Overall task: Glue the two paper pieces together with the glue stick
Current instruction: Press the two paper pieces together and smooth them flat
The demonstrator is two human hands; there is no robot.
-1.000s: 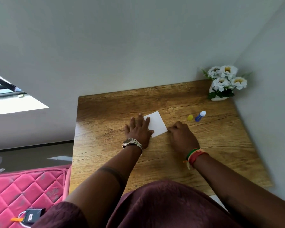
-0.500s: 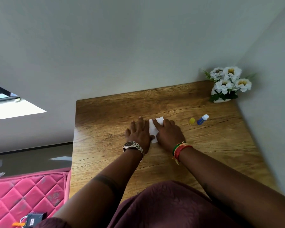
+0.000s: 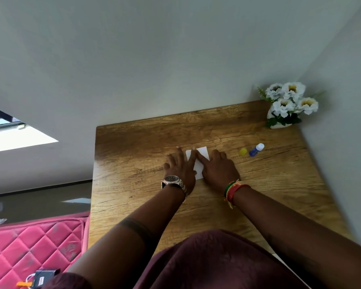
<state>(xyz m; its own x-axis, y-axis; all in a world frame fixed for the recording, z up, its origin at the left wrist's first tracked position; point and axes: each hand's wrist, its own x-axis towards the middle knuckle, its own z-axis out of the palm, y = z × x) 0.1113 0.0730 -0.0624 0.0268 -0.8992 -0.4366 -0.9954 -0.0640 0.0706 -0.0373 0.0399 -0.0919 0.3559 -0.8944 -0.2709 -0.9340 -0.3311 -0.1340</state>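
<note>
while both palms lay flat, fingers spread, the left hand and right hand pressed the white paper; glue stick lay near, gripping nothing.

The left hand has a silver-toned metal link wristwatch with a dark round dial at its wrist. The right hand has a stack of green, red and yellow thread bracelets at its wrist, with loose yellow ends. A dark band mark circles the bare left forearm. A maroon fabric garment covers the torso.
</note>
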